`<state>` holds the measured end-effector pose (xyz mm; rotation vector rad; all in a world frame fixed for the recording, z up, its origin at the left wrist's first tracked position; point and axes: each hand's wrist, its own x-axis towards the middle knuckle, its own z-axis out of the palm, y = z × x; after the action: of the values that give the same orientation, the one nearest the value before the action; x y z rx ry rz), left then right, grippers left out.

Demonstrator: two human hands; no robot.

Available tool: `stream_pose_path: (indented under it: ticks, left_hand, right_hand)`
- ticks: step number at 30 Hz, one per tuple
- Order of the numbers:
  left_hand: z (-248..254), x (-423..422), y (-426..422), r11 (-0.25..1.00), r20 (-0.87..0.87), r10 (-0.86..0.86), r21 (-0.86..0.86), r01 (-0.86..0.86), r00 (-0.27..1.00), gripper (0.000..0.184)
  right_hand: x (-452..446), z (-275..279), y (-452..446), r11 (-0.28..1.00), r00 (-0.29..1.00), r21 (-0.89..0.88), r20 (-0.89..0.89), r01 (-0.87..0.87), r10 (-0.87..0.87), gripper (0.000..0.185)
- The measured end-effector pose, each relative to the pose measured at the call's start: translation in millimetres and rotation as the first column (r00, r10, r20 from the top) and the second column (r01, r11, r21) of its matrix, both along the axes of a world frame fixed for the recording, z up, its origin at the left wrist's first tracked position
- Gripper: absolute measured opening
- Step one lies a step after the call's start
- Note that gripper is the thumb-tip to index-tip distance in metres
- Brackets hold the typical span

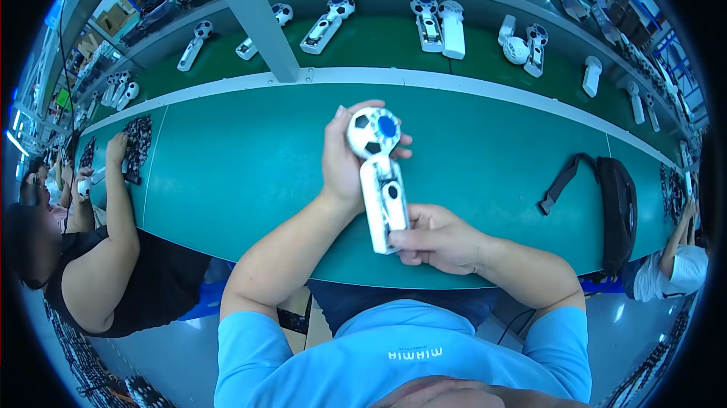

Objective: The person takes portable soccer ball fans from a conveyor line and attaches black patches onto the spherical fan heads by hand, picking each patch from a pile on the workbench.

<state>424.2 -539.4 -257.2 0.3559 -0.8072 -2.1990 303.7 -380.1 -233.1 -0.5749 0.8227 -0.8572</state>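
Observation:
A white handheld device with a soccer-ball head (371, 135) is held up over the green table in front of me. Its head has black patches and a round blue disc, and its long white handle (385, 203) shows a dark oval in an open-looking face. My left hand (342, 154) is wrapped around the ball head from behind, some fingertips showing past its right side. Lower down, my right hand (435, 240) pinches the bottom end of the handle between thumb and fingers. The device leans slightly, head up and to the left.
A black waist bag (617, 207) with its strap lies at the right of the green table (242, 150). Behind a white ledge, several similar devices (328, 24) stand on a green shelf. A grey post (257, 21) rises there. Co-workers sit left (98, 272) and right (681, 264).

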Motion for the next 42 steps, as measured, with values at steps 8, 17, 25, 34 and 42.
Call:
stream_pose_path:
  ticks: [8,17,25,34,42]
  left_hand:
    - [-3,0,-11,0.727,0.193,0.631,-0.485,-0.486,0.751,0.049]
    - [-12,28,-22,0.661,0.134,0.508,-0.694,-0.285,0.851,0.023]
    - [0,42,-16,0.226,0.022,0.623,-0.962,-0.153,0.782,0.009]
    - [0,59,-43,-0.005,-0.129,0.702,-0.984,-0.176,0.701,0.007]
    - [3,79,-52,-0.082,-0.104,0.756,-0.995,-0.065,0.646,0.008]
  right_hand:
    - [-61,27,-86,0.896,0.895,-0.041,-0.053,0.442,-0.443,0.025]
    - [-77,-4,-175,0.817,0.756,-0.158,-0.316,0.555,-0.574,0.021]
    - [-44,-3,-128,0.851,0.542,-0.475,-0.665,0.224,-0.514,0.041]
    - [-6,-11,-99,0.737,0.642,-0.671,-0.531,0.082,-0.554,0.037]
    - [17,-8,-83,0.750,0.323,-0.640,-0.755,-0.170,-0.571,0.037]
